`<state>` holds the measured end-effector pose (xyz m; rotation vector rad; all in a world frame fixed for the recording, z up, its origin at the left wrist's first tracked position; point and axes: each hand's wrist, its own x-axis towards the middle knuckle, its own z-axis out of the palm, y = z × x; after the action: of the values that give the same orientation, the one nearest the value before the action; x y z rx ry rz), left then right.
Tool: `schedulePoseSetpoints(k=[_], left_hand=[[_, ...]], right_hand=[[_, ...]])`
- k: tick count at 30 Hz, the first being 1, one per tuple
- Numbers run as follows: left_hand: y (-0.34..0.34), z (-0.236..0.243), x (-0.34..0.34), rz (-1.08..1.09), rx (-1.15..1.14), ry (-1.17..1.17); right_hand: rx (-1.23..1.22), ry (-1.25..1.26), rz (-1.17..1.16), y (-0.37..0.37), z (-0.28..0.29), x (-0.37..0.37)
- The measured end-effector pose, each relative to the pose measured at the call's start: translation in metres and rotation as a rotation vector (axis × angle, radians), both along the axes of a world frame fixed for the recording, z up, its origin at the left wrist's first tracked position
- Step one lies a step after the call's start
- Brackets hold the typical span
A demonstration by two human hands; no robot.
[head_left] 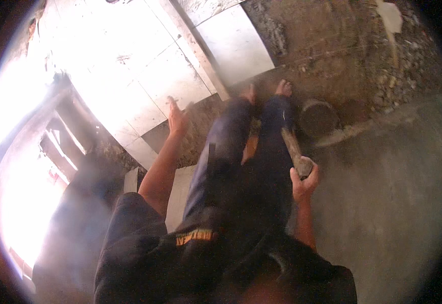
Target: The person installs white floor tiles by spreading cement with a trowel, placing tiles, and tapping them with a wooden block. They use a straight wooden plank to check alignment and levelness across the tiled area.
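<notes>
My left hand point(177, 120) is held out above the edge of the white floor tiles point(167, 76), with its fingers stretched and nothing in them. My right hand point(307, 185), beside my right thigh, is closed around the thick near end of a short wooden stick-like tool point(293, 147). Its narrower end points away from me, toward my feet. Whether the thick end is a separate head, I cannot tell. Just beyond the tool is a round, dark basin-like thing point(319, 120), blurred.
A long pale straight bar point(196, 53) lies along the tiles, with a single white tile point(233, 43) to its right. Brown soil point(327, 45) and rubble point(400, 76) cover the far right. A smooth grey cement surface point(383, 202) lies at right. A pale slab point(180, 190) is beside my left leg.
</notes>
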<state>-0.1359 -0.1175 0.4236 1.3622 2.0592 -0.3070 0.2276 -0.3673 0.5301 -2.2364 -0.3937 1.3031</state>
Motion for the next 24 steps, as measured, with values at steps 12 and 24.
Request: schedulePoseSetpoints(k=[12, 24], left_hand=[[0.192, -0.359, -0.026, 0.001, 0.395, 0.095], [0.255, -0.381, 0.073, 0.223, 0.42, 0.295]], right_hand=[[-0.152, 0.397, -0.129, 0.043, -0.181, -0.069], [-0.352, 0.448, -0.347, 0.047, -0.183, -0.051]])
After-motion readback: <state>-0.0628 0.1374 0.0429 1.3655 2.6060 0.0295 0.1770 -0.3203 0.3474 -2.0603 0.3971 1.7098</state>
